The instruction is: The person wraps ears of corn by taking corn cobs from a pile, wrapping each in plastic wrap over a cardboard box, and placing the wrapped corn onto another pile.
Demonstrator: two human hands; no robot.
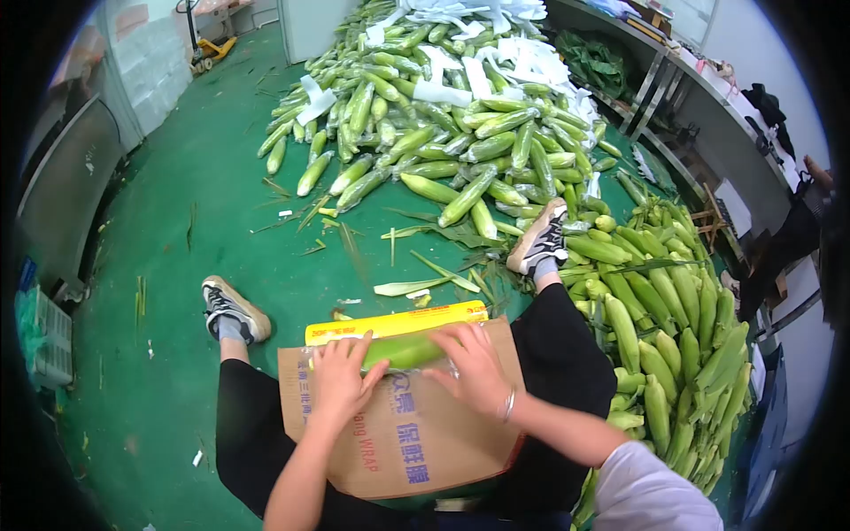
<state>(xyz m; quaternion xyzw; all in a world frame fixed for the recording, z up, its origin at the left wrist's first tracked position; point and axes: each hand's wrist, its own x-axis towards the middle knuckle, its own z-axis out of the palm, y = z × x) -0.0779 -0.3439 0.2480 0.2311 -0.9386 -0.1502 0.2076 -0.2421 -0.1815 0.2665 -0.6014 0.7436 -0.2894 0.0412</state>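
A green husked ear of corn (403, 351) lies crosswise on a cardboard box (381, 451) across my lap, with clear plastic film at its ends. My left hand (342, 376) holds its left end, the thumb on the near side and fingers over the top. At the right end, my right hand (478, 365) grips it the same way, thumb toward me. Just beyond the corn, a yellow roll of cling film (398, 321) sits along the box's far edge. The undersides of my fingers are hidden.
A large heap of film-wrapped corn (425, 133) lies ahead, with white strips (522, 62) on top. Unwrapped corn (673, 327) is piled at my right. Husk scraps (416, 288) litter the green floor (159, 354). A crate (49, 341) stands left; a metal bench (699, 80) runs along the right.
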